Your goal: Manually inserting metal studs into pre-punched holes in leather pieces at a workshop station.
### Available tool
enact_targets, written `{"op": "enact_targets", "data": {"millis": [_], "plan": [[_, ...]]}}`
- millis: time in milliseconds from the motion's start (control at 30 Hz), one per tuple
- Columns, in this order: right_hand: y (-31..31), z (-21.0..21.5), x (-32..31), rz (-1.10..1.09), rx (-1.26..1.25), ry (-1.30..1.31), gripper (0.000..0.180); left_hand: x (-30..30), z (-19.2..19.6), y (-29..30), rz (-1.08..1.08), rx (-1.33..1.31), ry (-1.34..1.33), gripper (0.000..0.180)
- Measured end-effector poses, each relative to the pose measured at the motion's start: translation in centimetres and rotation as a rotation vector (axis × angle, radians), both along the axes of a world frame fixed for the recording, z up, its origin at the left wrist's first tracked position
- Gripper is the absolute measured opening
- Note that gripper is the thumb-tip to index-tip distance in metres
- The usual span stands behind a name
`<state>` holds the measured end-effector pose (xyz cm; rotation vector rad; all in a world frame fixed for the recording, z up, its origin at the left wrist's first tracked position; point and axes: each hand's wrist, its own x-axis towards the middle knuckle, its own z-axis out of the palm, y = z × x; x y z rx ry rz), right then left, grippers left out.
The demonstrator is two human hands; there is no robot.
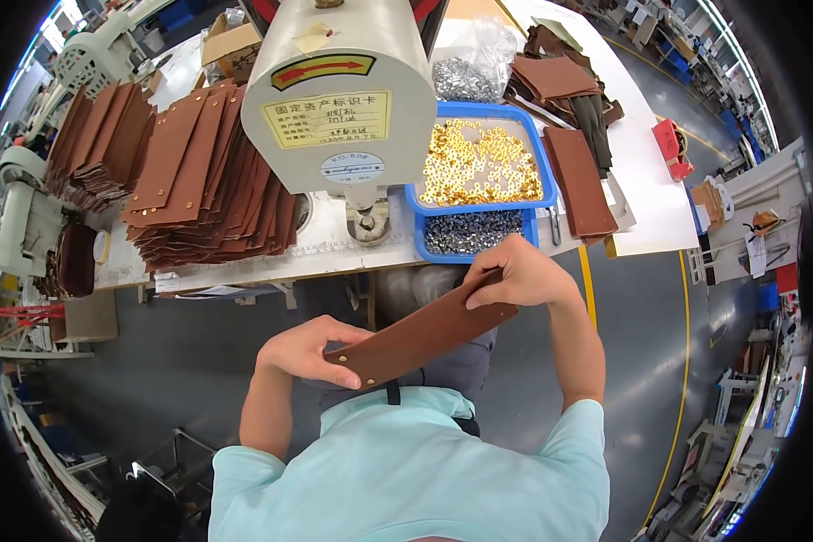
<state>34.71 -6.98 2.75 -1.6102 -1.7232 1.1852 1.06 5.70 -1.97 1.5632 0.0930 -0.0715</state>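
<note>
A long brown leather strip [420,334] is held level between both hands over my lap, below the table edge. My left hand [305,350] pinches its near-left end, where small metal rivets show. My right hand [522,273] grips the far-right end. Straight ahead stands a cream riveting machine [343,99] with its punch head [369,221] over the white table [244,266].
A tall fanned stack of brown leather strips [208,181] lies left of the machine. Blue trays hold gold eyelets [479,163] and dark silver rivets [470,230]. More brown pieces [578,181] lie at right, near a bag of silver rivets [465,77]. Grey floor lies below.
</note>
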Motion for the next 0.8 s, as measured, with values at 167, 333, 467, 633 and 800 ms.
{"op": "enact_targets", "data": {"millis": [167,333,467,633,800], "plan": [[0.6,-0.2,-0.1,-0.004,-0.001,0.072,0.024,1.8,-0.9,-0.3,0.067,0.352,0.102,0.037],[2.5,-1.3,-2.2,0.197,0.092,0.041,0.030,5.7,-1.8,-3.8,0.408,0.076,0.155,0.027],[4.9,-3.4,2.1,-0.241,-0.088,0.415,0.027,6.3,-2.5,-4.6,0.551,0.039,0.136,0.026],[8.3,-6.8,7.6,-0.590,0.166,-0.424,0.018,5.6,-3.0,-4.1,0.615,0.001,0.201,0.027],[10.7,-8.7,8.6,-0.525,0.139,-0.542,0.014,6.7,-2.4,-5.2,0.878,-0.125,-0.029,0.027]]}}
